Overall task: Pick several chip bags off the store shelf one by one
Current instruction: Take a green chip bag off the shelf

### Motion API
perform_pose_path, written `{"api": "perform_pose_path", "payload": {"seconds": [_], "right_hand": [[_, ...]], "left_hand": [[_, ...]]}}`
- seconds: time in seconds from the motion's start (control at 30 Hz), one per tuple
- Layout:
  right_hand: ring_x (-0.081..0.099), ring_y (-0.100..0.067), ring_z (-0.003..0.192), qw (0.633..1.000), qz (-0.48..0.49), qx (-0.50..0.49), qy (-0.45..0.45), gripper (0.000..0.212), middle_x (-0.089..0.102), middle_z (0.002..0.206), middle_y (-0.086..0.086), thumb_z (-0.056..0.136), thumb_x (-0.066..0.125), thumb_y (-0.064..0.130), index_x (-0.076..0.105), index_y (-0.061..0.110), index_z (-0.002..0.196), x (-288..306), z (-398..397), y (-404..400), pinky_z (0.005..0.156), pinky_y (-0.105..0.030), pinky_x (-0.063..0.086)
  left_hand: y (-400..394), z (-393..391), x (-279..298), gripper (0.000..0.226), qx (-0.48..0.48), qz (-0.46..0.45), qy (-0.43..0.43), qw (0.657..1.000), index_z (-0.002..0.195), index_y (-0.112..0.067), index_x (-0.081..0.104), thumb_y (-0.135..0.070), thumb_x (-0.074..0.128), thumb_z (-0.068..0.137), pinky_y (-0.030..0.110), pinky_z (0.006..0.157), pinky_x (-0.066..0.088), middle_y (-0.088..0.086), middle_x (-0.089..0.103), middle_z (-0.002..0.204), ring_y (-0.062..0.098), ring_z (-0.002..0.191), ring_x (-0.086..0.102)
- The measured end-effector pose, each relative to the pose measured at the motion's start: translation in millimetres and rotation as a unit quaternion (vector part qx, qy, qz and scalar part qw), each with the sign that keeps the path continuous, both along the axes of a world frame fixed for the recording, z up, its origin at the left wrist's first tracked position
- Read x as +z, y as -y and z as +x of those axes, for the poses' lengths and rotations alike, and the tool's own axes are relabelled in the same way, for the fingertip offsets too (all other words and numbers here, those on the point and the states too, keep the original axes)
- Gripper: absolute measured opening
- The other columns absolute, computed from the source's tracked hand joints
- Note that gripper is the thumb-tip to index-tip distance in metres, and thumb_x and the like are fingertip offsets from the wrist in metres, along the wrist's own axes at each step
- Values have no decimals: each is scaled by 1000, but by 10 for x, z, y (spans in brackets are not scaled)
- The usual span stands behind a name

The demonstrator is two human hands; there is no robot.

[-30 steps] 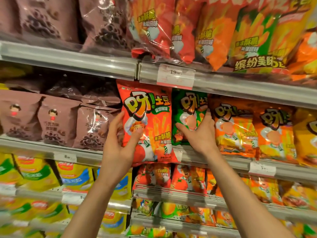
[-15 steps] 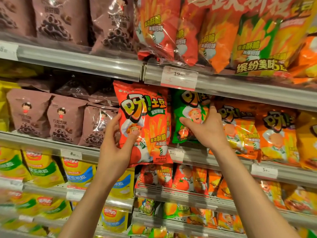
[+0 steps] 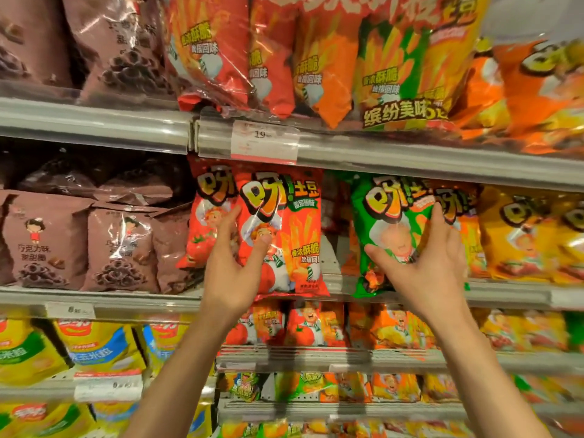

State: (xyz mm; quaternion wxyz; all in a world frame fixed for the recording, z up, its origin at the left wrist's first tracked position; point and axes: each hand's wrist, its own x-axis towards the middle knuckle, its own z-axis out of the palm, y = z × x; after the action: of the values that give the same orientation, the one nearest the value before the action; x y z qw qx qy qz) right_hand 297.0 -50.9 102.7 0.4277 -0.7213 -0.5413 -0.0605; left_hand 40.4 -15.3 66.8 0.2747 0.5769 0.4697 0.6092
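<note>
Two hands hold chip bags at a full store shelf.
The grey shelf [image 3: 410,159] is packed with snack bags. The left hand [image 3: 234,273] curls around a red chip bag [image 3: 284,222], thumb on its front. The right hand [image 3: 423,263] grips a green chip bag [image 3: 388,216] by its sides.

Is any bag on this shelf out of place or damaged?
No damage shows. The left hand grips a red chip bag and the right hand a green chip bag, which leans left.
</note>
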Motion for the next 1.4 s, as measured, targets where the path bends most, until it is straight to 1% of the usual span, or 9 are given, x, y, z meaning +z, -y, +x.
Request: {"api": "perform_pose_path", "payload": {"seconds": [0.33,0.5,0.63,0.7,0.87,1.0,1.13,1.3,1.4], "right_hand": [[25,-28,146,999,21,19,-26,120,30,158,-10,69,75,67,9,24,160,-126,338,152,116,-50,24],[23,-27,146,999,23,26,-19,119,28,159,-8,69,70,72,8,26,160,-153,363,149,116,-51,23],[22,-27,147,999,24,23,-29,119,26,160,-7,69,69,74,9,27,160,-159,402,147,116,-50,21],[21,-25,148,998,26,28,-40,119,26,160,-6,69,69,73,8,28,160,-155,413,148,117,-49,20],[18,-24,148,998,25,29,-59,120,24,162,-5,68,70,73,7,29,160,-148,443,149,118,-50,19],[18,-22,148,996,25,38,-74,121,25,162,-3,66,69,74,8,30,160,-133,454,172,118,-49,19],[18,-19,148,995,28,48,-85,122,25,161,-1,63,64,78,9,29,160,-132,459,197,118,-48,19],[18,-20,147,995,14,48,-87,121,25,159,-3,64,65,77,8,30,160,-124,438,204,118,-49,19],[18,-21,147,995,11,48,-88,120,25,160,-3,65,66,77,8,31,160,-118,442,213,118,-48,19]], "left_hand": [[-498,543,140,69,-3,-17,-84,996,162,-23,17,-48,47,105,42,125,24,-2,25,168,16,153,25],[-661,689,66,59,-3,-23,-197,980,161,-15,21,-40,35,109,27,109,25,8,33,163,23,148,34],[-708,704,31,61,-3,-54,-249,967,162,-11,16,-40,30,110,31,114,25,11,29,165,26,151,29],[-685,717,-14,60,9,-30,-249,968,162,-16,16,-43,30,110,31,113,26,11,32,161,26,147,34],[-766,754,-123,60,-10,-41,-301,953,160,-33,13,-56,20,105,56,112,41,17,32,155,39,141,41],[-694,725,-96,60,-8,-25,-293,956,162,-30,15,-53,24,107,51,122,28,15,29,160,34,151,27],[-576,694,-124,51,49,87,-344,934,160,-30,28,-36,33,110,44,124,21,9,19,170,29,156,16],[-677,693,-131,53,45,36,-430,901,162,-24,25,-37,25,110,49,125,24,15,24,167,37,153,24],[-653,703,-94,52,11,20,-382,924,161,-25,27,-34,31,110,42,127,9,14,18,169,33,157,12]]}}
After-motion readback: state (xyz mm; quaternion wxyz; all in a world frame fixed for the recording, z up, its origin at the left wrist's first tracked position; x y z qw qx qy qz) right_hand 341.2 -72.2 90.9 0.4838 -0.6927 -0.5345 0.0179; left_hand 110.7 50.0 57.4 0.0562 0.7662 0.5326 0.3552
